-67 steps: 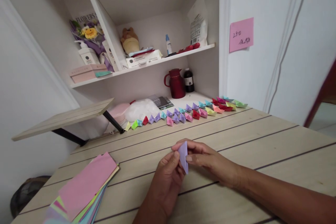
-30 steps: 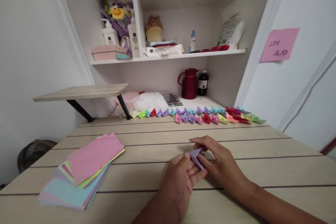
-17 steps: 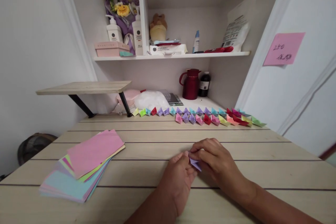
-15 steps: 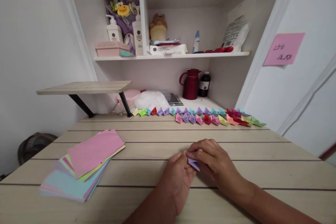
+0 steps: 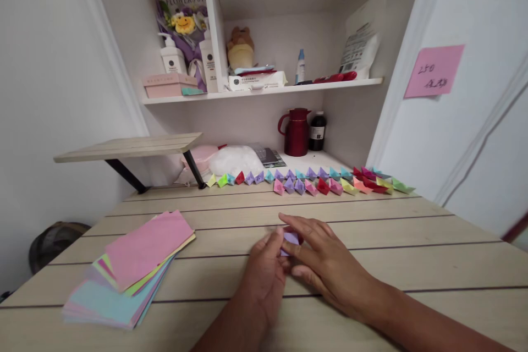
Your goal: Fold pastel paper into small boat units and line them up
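Observation:
A small folded piece of purple paper is pinched by my left hand above the table, its thumb on the near-left side. Most of the paper's lower part is hidden behind fingers, so its full folded shape does not show. My right hand lies over its right side with the fingers stretched and apart; one fingertip touches the paper's front face. Farther back, several folded paper boats in many colours line up in rows. Loose coloured paper sheets lie fanned in a stack, pink on top, to the left.
A small raised wooden shelf on black legs stands at the back left. Behind the boats are a red thermos jug, a dark bottle and a white plastic bag. A pink note sticks to the right wall.
My right hand has gone from pinching the purple paper to stretched fingers over it. The paper is turned, showing a flatter face. The view has shifted slightly.

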`<state>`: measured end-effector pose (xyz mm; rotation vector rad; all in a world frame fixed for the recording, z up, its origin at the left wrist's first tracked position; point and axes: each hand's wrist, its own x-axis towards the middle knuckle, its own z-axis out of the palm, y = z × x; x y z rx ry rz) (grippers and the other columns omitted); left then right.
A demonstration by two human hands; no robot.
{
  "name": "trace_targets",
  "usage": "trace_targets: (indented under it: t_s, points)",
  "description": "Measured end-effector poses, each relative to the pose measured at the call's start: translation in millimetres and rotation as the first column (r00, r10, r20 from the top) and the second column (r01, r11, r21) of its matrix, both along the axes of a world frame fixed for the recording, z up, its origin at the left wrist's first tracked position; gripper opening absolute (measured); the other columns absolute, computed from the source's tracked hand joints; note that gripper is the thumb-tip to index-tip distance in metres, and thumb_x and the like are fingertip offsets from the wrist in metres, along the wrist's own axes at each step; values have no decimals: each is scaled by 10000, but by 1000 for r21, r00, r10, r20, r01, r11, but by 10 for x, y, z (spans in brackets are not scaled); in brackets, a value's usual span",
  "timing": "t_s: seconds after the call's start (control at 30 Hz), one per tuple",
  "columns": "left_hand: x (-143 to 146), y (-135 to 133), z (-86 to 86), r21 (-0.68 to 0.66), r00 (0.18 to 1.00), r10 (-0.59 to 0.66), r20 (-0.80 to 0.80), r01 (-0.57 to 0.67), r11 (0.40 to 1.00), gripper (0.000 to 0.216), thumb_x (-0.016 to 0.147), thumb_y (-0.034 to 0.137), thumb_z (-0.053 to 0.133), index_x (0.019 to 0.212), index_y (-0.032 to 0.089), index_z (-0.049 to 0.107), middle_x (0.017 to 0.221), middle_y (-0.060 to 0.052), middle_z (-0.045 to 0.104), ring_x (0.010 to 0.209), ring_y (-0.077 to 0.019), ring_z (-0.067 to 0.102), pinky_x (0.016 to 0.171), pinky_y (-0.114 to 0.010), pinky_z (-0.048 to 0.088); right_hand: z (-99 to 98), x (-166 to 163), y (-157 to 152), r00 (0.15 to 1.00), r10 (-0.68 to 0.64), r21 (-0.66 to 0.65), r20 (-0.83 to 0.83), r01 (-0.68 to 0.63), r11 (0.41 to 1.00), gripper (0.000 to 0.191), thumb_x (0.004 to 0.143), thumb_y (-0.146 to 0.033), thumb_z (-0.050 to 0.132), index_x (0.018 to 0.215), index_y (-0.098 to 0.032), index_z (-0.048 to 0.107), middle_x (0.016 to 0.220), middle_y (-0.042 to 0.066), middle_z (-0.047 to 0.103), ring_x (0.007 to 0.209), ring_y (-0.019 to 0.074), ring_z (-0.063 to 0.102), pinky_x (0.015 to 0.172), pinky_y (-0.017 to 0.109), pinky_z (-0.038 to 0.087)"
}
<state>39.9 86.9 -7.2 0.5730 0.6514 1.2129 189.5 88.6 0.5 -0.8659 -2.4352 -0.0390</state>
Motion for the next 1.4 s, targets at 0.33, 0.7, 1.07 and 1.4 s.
trace_targets:
  t_s: [0.33,0.7,1.07,1.4]
  points:
    - [-179,103,52,-33,950,283,-127,-290,957,105,796,138,660,875,98,716,906,-125,733,920,-185,660,927,-273,437,-56,152,200,772,-252,-528,-584,-125,840,341,915,-480,463,984,-221,674,1174,95,595,1040,225,577,881,379,466]
    - [-33,-5,66,115,985,99,-142,-82,990,328,706,326,753,942,103,705,829,-89,700,691,-166,601,718,-306,453,-13,-40,8,790,-202,-718,-579,-376,587,576,923,-604,327,841,-144,665,731,60,655,707,180,586,693,304,438]
    - [-6,-4,17,109,979,77,-186,-57,992,401,703,367,745,990,93,690,788,-76,667,505,-91,475,484,-242,375,-19,-75,6,738,-183,-696,-649,-479,535,411,835,-552,558,822,-155,664,805,43,646,705,157,592,700,283,470]
    - [80,-48,-20,-17,997,14,74,-12,1000,222,764,248,717,944,120,695,1031,-112,689,896,-158,637,828,-229,475,-127,-58,-7,770,-247,-730,-588,-373,572,423,878,-535,496,664,-174,553,442,-50,517,347,70,398,375,190,289]
